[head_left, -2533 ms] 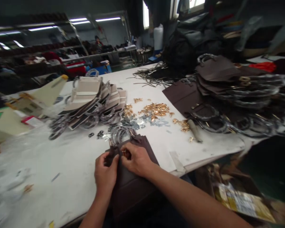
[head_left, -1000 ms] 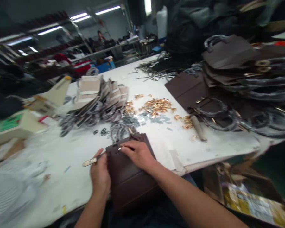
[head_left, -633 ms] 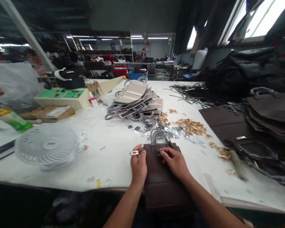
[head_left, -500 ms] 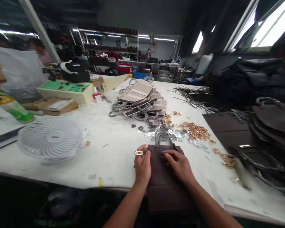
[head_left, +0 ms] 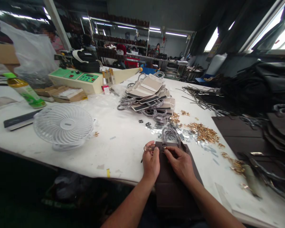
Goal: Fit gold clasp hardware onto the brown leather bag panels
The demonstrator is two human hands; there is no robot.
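A dark brown bag panel (head_left: pixel 168 186) lies over the table's front edge, with a plastic-wrapped handle (head_left: pixel 171 134) at its far end. My left hand (head_left: pixel 151 163) is closed at the panel's left edge, its thumb on top. A small metal clasp piece (head_left: pixel 147 148) shows at its fingers, on a strap. My right hand (head_left: pixel 180 161) rests over the panel, thumb and forefinger pinched on a tiny gold-coloured metal piece (head_left: pixel 164 148) near the handle's base. Beyond the hands are silver plates (head_left: pixel 182 135) and a heap of gold-coloured fittings (head_left: pixel 203 132).
White fan (head_left: pixel 65 125) at left on the white table (head_left: pixel 118 152); behind it, a bottle (head_left: pixel 26 91) and a green-topped machine (head_left: pixel 76 80). Stacked panels with handles (head_left: pixel 148 95) lie mid-table. More brown panels (head_left: pixel 237 133) are at right. A person (head_left: pixel 157 49) is in the background.
The view has shifted, so the scene sits further right. The clasp piece at my left hand has turned and lies closer to the panel. My right fingertips are nearer my left thumb.
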